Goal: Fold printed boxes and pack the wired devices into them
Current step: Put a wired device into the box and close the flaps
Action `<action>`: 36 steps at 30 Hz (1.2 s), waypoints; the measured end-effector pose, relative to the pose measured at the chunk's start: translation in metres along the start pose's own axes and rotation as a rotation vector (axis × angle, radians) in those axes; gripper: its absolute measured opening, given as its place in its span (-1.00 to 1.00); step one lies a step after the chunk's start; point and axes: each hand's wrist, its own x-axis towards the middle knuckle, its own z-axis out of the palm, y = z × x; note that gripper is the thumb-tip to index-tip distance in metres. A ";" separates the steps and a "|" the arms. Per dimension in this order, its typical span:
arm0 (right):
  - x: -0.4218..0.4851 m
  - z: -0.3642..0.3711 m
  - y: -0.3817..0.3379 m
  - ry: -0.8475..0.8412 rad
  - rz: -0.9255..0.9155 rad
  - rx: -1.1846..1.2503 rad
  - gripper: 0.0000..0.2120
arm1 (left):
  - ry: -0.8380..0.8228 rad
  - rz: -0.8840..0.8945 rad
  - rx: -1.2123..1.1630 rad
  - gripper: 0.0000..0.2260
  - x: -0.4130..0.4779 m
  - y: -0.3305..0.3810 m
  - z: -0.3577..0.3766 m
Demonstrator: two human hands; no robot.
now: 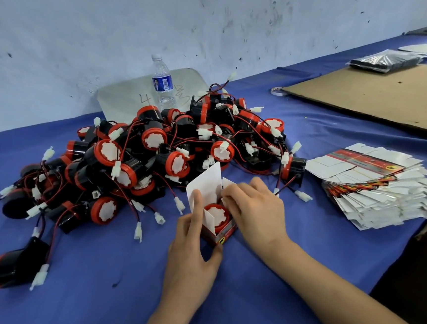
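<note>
Printed box (220,233) gripped by left hand (193,258), wired device (216,215) inside, right hand (252,209) pinching its side flap, print on box unreadable, "4" on grey board (125,97)

my left hand (190,260): bare, no glove, ring or watch | my right hand (254,212): bare, no glove | my forearms: both uncovered to the frame edge, no sleeve showing | nails: short, unpainted
</note>
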 end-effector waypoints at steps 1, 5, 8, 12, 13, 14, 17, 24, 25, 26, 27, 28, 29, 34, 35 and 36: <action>0.003 0.001 -0.001 0.001 0.006 0.008 -0.87 | -0.002 -0.001 0.002 0.00 0.000 0.001 0.000; 0.014 0.015 0.005 -0.184 0.247 0.254 -0.69 | -0.012 -0.007 -0.022 -0.01 -0.001 0.002 -0.002; 0.015 0.021 0.011 -0.284 0.372 0.378 -0.71 | -0.018 -0.002 -0.001 -0.08 -0.003 0.005 -0.002; 0.013 0.023 0.010 -0.299 0.461 0.603 -0.74 | -0.033 0.024 0.012 -0.24 -0.003 0.008 0.000; 0.013 0.022 0.010 -0.310 0.502 0.644 -0.74 | -0.027 0.030 0.002 -0.27 -0.003 0.008 0.001; 0.014 0.021 0.010 -0.326 0.534 0.673 -0.76 | -0.017 0.036 0.002 -0.29 -0.003 0.008 0.002; 0.014 0.020 0.011 -0.377 0.579 0.726 -0.84 | 0.061 0.049 0.105 -0.34 -0.004 0.013 0.004; 0.008 0.017 0.008 -0.442 0.550 0.766 -0.90 | 0.221 -0.009 0.455 -0.40 -0.003 0.026 0.003; 0.006 0.017 0.006 -0.430 0.519 0.747 -0.91 | 0.220 0.022 0.468 -0.39 -0.002 0.023 0.002; 0.003 0.017 0.004 -0.419 0.494 0.732 -0.91 | 0.213 0.064 0.476 -0.38 -0.001 0.021 0.001; 0.001 0.017 0.002 -0.410 0.479 0.728 -0.89 | 0.199 0.100 0.477 -0.37 0.000 0.019 0.000; -0.001 0.018 0.001 -0.406 0.469 0.734 -0.88 | 0.175 0.126 0.473 -0.35 0.001 0.018 -0.001; -0.003 0.018 -0.001 -0.404 0.459 0.741 -0.87 | 0.148 0.150 0.467 -0.34 0.001 0.019 -0.002; -0.008 0.016 -0.008 -0.392 0.434 0.857 -0.70 | 0.056 0.152 0.433 -0.43 0.001 0.019 -0.002; -0.008 0.013 -0.007 -0.403 0.430 0.890 -0.68 | 0.062 0.138 0.394 -0.50 0.001 0.018 -0.002; -0.007 0.011 -0.007 -0.424 0.420 0.926 -0.65 | 0.091 0.104 0.319 -0.58 0.001 0.019 -0.003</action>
